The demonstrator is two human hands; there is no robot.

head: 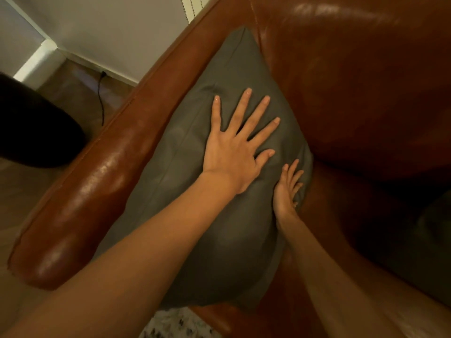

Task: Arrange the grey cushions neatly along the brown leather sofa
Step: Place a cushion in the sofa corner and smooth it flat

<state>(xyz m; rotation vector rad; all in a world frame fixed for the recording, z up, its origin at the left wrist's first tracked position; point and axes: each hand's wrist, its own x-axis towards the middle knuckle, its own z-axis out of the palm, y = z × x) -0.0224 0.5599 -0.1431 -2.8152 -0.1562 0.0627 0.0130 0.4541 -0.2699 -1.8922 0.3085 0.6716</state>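
Note:
A grey cushion point(185, 181) leans in the corner of the brown leather sofa point(353, 93), between the armrest point(80, 191) and the backrest. My left hand point(236, 147) lies flat on the cushion's face with fingers spread wide. My right hand point(288, 189) presses edge-on against the cushion's right side, fingers straight and slightly apart. Neither hand grips anything. A second grey cushion point(429, 242) shows partly at the right edge, on the seat.
Left of the armrest is wooden floor point(73, 93) with a black cable point(100, 98) running to the white wall. A dark round object point(31, 125) stands at the far left. A speckled rug point(178, 323) lies below the sofa's front edge.

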